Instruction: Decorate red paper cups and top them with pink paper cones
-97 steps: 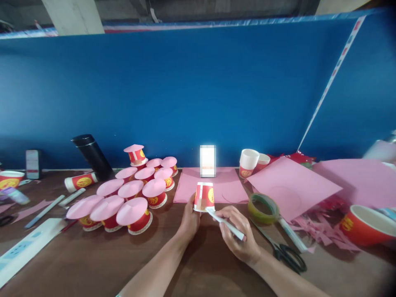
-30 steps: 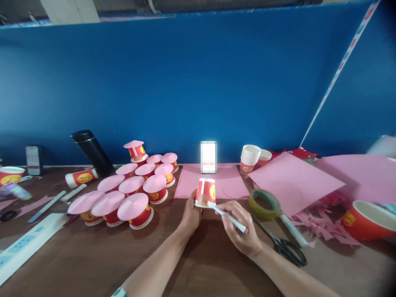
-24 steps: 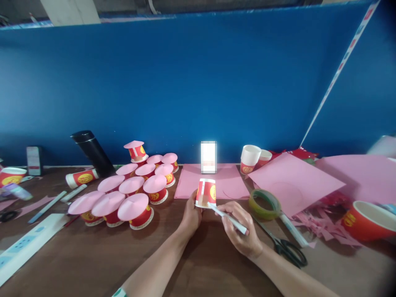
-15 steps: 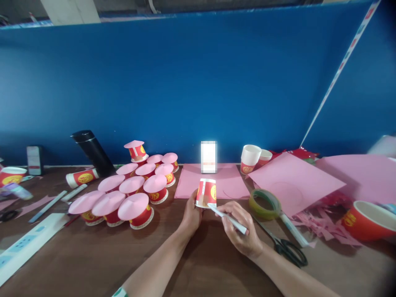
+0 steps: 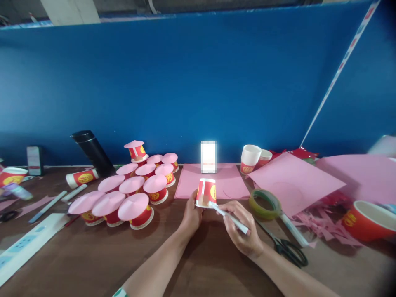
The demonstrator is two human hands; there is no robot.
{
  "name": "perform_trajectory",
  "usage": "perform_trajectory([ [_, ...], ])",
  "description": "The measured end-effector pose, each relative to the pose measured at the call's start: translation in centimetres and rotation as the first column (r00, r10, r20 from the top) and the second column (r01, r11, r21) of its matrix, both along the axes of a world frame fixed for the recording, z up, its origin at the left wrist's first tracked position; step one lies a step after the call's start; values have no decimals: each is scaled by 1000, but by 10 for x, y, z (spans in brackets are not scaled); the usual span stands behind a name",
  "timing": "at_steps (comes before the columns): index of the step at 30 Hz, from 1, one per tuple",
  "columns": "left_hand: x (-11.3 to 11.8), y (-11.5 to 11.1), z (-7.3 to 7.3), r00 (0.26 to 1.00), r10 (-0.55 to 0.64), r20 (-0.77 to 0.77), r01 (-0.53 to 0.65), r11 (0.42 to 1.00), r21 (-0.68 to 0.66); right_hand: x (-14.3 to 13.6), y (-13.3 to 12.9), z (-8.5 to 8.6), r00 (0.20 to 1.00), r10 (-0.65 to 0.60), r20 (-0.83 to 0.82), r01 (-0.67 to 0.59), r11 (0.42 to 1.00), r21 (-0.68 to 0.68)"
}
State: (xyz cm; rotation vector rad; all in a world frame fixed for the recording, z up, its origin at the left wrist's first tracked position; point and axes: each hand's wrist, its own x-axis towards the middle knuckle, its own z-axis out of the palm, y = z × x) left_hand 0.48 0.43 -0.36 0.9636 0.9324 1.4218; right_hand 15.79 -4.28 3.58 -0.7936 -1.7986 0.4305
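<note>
My left hand (image 5: pixel 192 215) is closed around the lower left side of a red paper cup (image 5: pixel 206 192), held upside down with its rim toward me. The cup has a yellow emblem and a pale strip on its side. Between the fingers of my right hand (image 5: pixel 243 231) is a white marker pen (image 5: pixel 232 219), its tip at the cup's lower right near the rim. Whether the tip touches the cup I cannot tell for sure. Behind the cup lie pink paper sheets (image 5: pixel 227 181), with a bright phone (image 5: pixel 209 156) standing on them.
On the left stand several upturned cups with pink cone tops (image 5: pixel 133 206), a black flask (image 5: pixel 93 152) and a power strip (image 5: pixel 27 243). To the right are a tape roll (image 5: pixel 265 205), scissors (image 5: pixel 289 251), a pink sheet (image 5: pixel 293 179), stacked cups (image 5: pixel 250 156) and a cup (image 5: pixel 371 220). A blue partition (image 5: pixel 198 82) rises behind.
My right hand and the marker pen have shifted slightly right and down along the cup's rim. My left hand and the cup have stayed almost where they were.
</note>
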Motion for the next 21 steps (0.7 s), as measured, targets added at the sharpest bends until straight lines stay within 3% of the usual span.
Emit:
perform_trajectory([
  [5, -2, 0, -3, 999, -15, 36, 15, 1000, -3, -1, 0, 3, 1000, -28, -2, 28, 1000, -5],
  [21, -3, 1, -4, 999, 1, -50, 1, 999, 39, 0, 0, 1, 1000, 5, 9, -5, 1000, 0],
])
